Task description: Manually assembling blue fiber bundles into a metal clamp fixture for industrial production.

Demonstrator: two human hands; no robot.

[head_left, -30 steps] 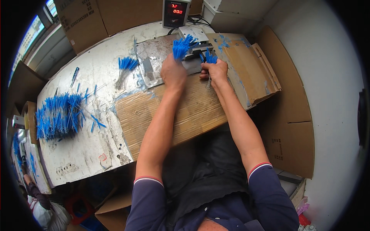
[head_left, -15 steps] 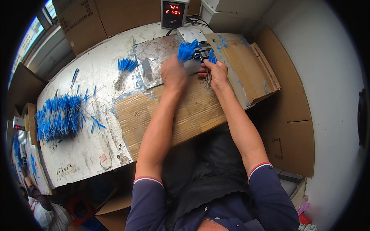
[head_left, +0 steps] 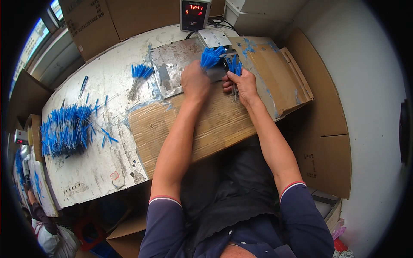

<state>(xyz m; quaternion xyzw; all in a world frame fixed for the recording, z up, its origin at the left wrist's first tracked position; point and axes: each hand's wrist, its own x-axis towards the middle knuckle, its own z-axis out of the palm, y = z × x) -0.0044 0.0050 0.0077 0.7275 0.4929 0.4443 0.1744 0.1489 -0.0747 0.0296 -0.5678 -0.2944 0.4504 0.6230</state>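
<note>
the person wears a dark navy short-sleeved shirt [head_left: 241, 238], each sleeve [head_left: 165, 202] ending above the elbow in a cuff edged with thin red and white stripes. a dark grey-black apron or cloth [head_left: 223, 189] covers the lap. both forearms are bare, with no gloves, watch or rings visible.

Even daylight fills the scene, seemingly from the window [head_left: 41, 32] at upper left, which is blown out pale. The white bench [head_left: 99, 103] is bright, with soft, faint shadows. The red display [head_left: 193, 10] glows clearly. The centre is sharp; straight edges bow toward the rim, and a black fisheye border swallows the corners.
</note>
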